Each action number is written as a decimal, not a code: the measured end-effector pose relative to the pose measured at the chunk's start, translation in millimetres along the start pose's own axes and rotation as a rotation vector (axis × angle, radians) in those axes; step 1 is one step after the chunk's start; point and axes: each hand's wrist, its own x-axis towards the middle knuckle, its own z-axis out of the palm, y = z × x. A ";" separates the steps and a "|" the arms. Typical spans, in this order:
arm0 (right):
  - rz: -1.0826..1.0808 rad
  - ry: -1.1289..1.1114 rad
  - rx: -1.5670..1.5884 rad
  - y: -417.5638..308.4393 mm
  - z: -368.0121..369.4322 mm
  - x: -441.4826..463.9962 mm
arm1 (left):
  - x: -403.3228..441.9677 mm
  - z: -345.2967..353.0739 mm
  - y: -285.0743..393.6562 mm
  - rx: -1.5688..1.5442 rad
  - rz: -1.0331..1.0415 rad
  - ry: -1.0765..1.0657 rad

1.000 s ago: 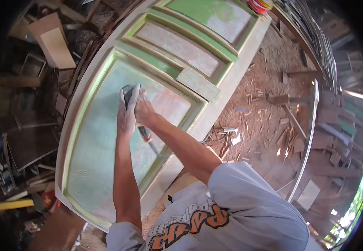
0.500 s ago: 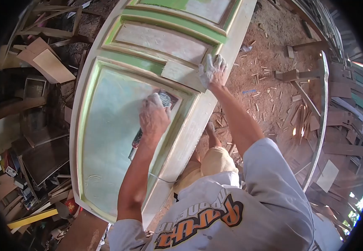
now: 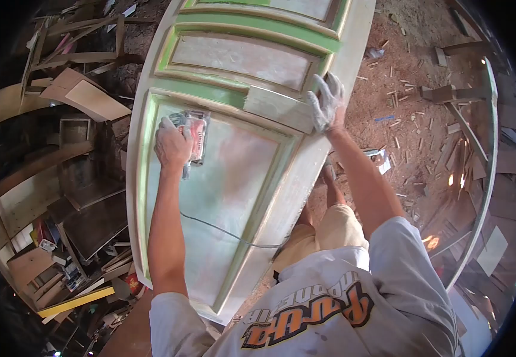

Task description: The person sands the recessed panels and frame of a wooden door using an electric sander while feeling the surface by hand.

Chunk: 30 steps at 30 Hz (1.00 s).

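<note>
My left hand (image 3: pixel 173 143) is wrapped round a red and black power sander (image 3: pixel 196 138), which rests flat on the large pale green recessed panel (image 3: pixel 222 172) near its upper left corner. A dark cord trails from the tool across the panel. White dust coats both hands. On the right edge of the green-and-white wooden door (image 3: pixel 264 238), my right hand (image 3: pixel 329 104) is spread, its fingers apart and nothing in it. Beside it lies a flat pale board (image 3: pixel 277 109) across the door's crossbar.
Wood scraps (image 3: pixel 398 98) litter the dirt floor on the right, near a long pale rail (image 3: pixel 491 154). Wooden frames, boards and a yellow strip (image 3: pixel 76 302) are piled at the left. A wooden beam (image 3: pixel 454 94) stands beyond the door's right side.
My left hand and the sander have moved left across the panel, after both hands were together on it a second ago. My right hand has left the tool and stayed by the door's right edge.
</note>
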 end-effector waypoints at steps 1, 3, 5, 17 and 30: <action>-0.009 -0.019 0.035 1.4 -3.0 0.9 | 9.9 -0.3 -12.7 0.015 0.001 0.000; -0.113 -0.040 -0.100 11.5 -11.6 0.7 | 29.4 1.5 -37.3 0.037 -0.012 0.045; -0.126 -0.035 -0.120 8.0 -19.7 0.8 | 46.7 7.4 -61.6 0.042 -0.013 0.052; -0.066 -0.032 -0.181 10.8 -11.6 -0.7 | 54.3 7.2 -85.0 -0.009 0.049 0.012; -0.048 -0.044 -0.180 14.9 -9.1 -1.5 | 84.0 1.7 -103.4 -0.032 -0.012 0.056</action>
